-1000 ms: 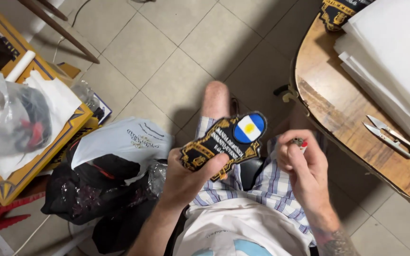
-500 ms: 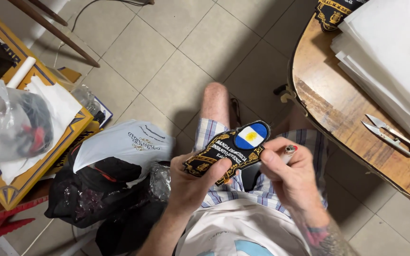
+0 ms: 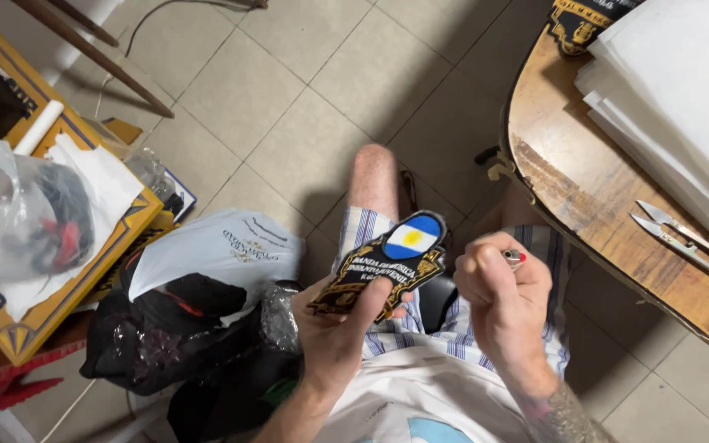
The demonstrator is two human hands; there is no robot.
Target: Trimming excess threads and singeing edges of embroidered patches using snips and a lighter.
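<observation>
An embroidered patch [image 3: 387, 267], black with gold edging and a small light-blue-and-white striped flag at its upper end, is held over the person's lap, tilted up to the right. The left hand [image 3: 334, 328] has it from below: the thumb presses on the patch's lower face and the fingers close behind it, a firm grip. Just to the right, close to the patch but not touching it, the right hand [image 3: 502, 299] is curled into a fist around a lighter [image 3: 514, 258], only its metal top and a bit of red showing above the knuckles. Beneath both are plaid shorts [image 3: 453, 336] and a bare knee [image 3: 373, 168] over the tiled floor [image 3: 289, 90]. On the wooden tabletop [image 3: 592, 189] at right lie thread snips [image 3: 683, 238] beside a stack of white sheets [image 3: 683, 98]. At left, black bags [image 3: 174, 328] and a white plastic bag [image 3: 223, 250] crowd the floor.
</observation>
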